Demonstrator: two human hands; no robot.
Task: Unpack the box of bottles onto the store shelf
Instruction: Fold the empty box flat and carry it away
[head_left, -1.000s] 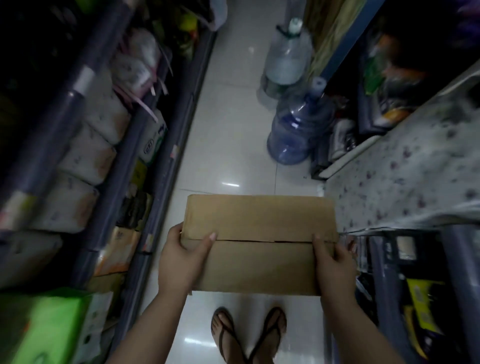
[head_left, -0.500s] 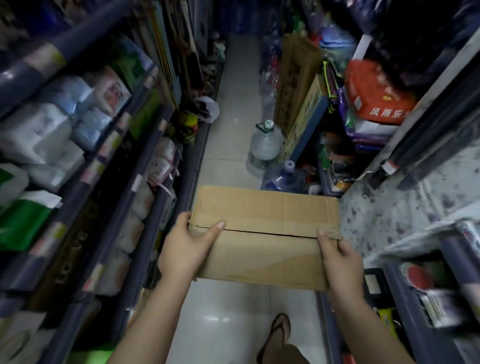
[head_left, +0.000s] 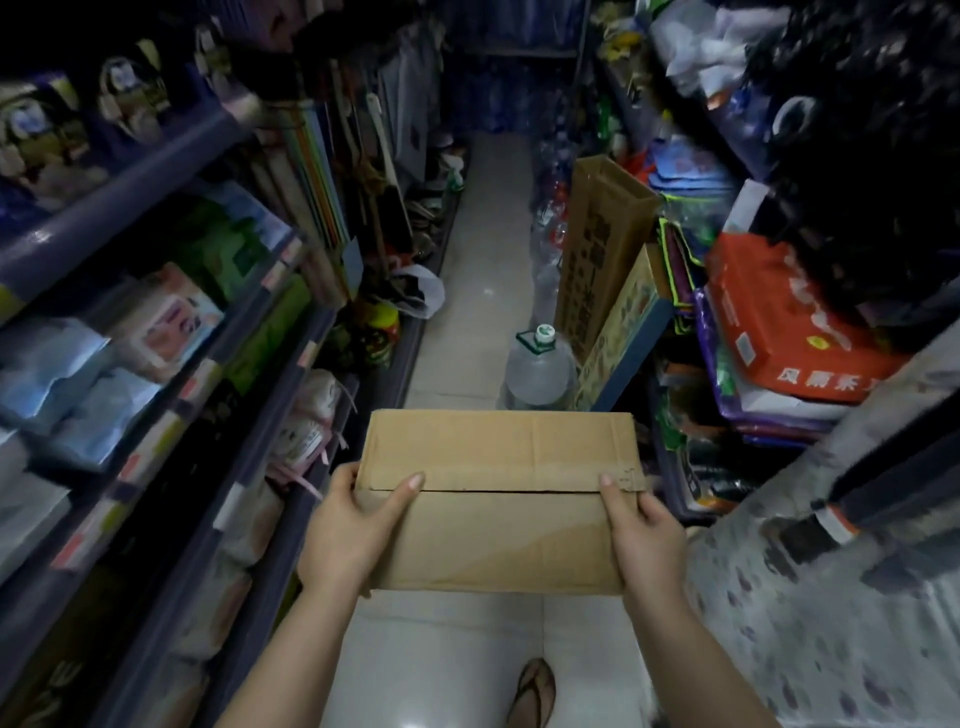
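A closed brown cardboard box (head_left: 498, 467) is carried flat in front of me, above the aisle floor, its two top flaps meeting along a dark seam. My left hand (head_left: 353, 525) grips its left end with the thumb lying on top near the seam. My right hand (head_left: 644, 530) grips the right end the same way, thumb on the lid. The bottles inside are hidden by the shut flaps. Store shelves (head_left: 171, 395) run along the left, stocked with packaged goods.
A narrow tiled aisle (head_left: 483, 260) runs ahead. A large water jug (head_left: 537, 369) stands on the floor just beyond the box, beside a tall upright carton (head_left: 597, 249). Crowded shelves with a red package (head_left: 789, 322) line the right. A patterned cloth surface (head_left: 831, 597) lies at right.
The view has lifted from the floor to look down the aisle. The box stays held in both hands with the same grip, and one foot has stepped out of sight.
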